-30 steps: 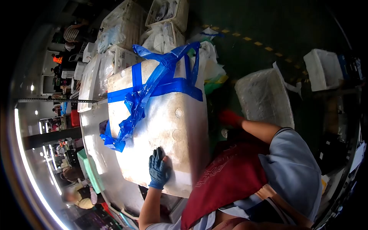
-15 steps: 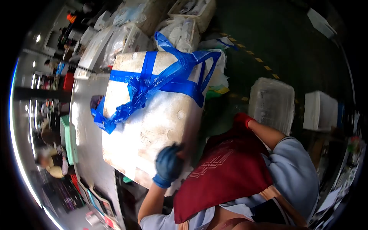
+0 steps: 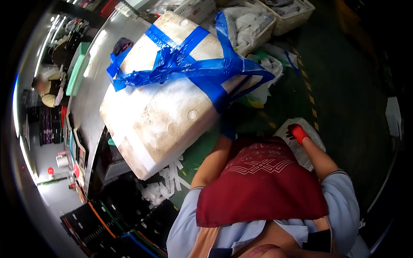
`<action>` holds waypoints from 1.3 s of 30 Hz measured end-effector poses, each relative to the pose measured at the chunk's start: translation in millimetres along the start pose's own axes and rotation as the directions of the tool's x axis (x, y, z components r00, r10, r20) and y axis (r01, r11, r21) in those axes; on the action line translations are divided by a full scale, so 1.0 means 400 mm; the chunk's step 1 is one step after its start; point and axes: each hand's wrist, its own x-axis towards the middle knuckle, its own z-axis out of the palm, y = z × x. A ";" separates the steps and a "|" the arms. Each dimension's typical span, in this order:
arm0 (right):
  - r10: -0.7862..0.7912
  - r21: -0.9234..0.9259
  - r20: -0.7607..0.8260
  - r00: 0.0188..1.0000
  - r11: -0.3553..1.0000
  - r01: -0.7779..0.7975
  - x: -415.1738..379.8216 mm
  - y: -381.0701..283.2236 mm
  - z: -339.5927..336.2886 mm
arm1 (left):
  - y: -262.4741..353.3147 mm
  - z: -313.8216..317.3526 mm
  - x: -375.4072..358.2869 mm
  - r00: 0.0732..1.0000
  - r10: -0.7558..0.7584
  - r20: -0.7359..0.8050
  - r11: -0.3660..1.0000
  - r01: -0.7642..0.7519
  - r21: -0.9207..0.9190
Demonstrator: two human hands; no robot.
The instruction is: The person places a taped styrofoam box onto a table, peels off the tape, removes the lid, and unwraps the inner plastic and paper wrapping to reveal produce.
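My left hand (image 3: 229, 130), in a dark blue glove, hangs low beside the large white foam box (image 3: 167, 107). Shadow and the red apron hide most of its fingers. Wide blue tape (image 3: 211, 69) crosses the stained box, with loose crumpled lengths over its top and side. The red-gloved right hand (image 3: 297, 132) reaches out to the right with fingers spread, and nothing is in it. Behind it in this view lies a translucent plastic tub (image 3: 297, 148) on the floor. The dark red apron (image 3: 262, 182) covers my front.
The box rests on a metal table (image 3: 88, 92). White crates with plastic-wrapped goods (image 3: 247, 28) stand beyond it. Paper scraps (image 3: 165, 182) and stacked black trays (image 3: 92, 223) are at lower left. Yellow-black tape (image 3: 310, 92) marks the green floor. Another person (image 3: 52, 89) is at far left.
My left hand has left the near side of the foam box and dropped beside it. My right hand has swung outward, fingers now spread. The whole view has turned.
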 end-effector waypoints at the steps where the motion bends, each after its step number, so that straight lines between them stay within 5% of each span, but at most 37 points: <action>1: -0.010 -0.014 0.003 1.000 1.000 0.010 0.012 -0.016 -0.006 | -0.070 0.032 0.021 0.999 0.020 -0.029 0.996 -0.022 -0.086; 5: -0.106 0.047 0.083 0.991 0.994 0.102 0.013 -0.072 0.008 | -0.320 0.145 0.079 0.991 0.054 -0.122 0.934 -0.094 -0.345; 11: -0.275 -0.320 0.187 0.943 0.891 0.323 0.122 -0.083 -0.023 | -0.177 0.134 0.058 0.981 0.021 -0.191 0.933 -0.088 -0.348; 15: -0.027 -0.437 0.268 0.963 0.887 0.147 0.158 -0.232 -0.095 | -0.073 0.141 0.043 0.969 -0.014 -0.245 0.963 -0.053 -0.266; 18: -0.064 -0.438 0.315 0.947 0.875 0.205 0.256 -0.301 -0.193 | 0.094 0.117 0.023 0.959 -0.016 -0.284 0.999 0.024 0.027; 21: 0.064 -0.554 0.234 0.970 0.829 0.078 0.342 -0.424 -0.269 | -0.014 0.193 0.061 0.918 0.086 -0.388 0.938 0.056 0.342; 24: 0.032 -0.520 0.205 0.978 0.850 0.082 0.409 -0.518 -0.298 | 0.232 0.108 0.055 0.829 -0.373 -0.417 0.926 0.359 -0.114; 27: -0.017 -0.507 0.195 0.981 0.854 0.115 0.430 -0.584 -0.287 | 0.193 0.155 0.088 0.801 -0.081 -0.594 0.940 0.260 0.222; 28: -0.013 -0.540 0.228 0.974 0.831 0.137 0.422 -0.606 -0.272 | 0.146 0.183 0.108 0.764 -0.139 -0.630 0.990 0.111 -0.084; 30: 0.004 -0.594 0.292 0.957 0.785 0.178 0.398 -0.635 -0.235 | 0.073 0.220 0.145 0.717 -0.256 -0.648 0.761 -0.263 -0.593; 32: 0.013 -0.658 0.348 0.937 0.716 0.234 0.407 -0.640 -0.218 | 0.054 0.231 0.167 0.700 -0.494 -0.515 0.056 -0.565 -0.823; 33: 0.020 -0.686 0.375 0.927 0.679 0.262 0.402 -0.644 -0.206 | 0.051 0.234 0.177 0.734 -0.547 -0.402 -0.332 -0.631 -0.701; 39: 0.014 -0.750 0.457 0.889 0.543 0.377 0.430 -0.641 -0.208 | 0.046 0.233 0.198 0.704 -0.575 -0.417 -0.324 -0.664 -0.674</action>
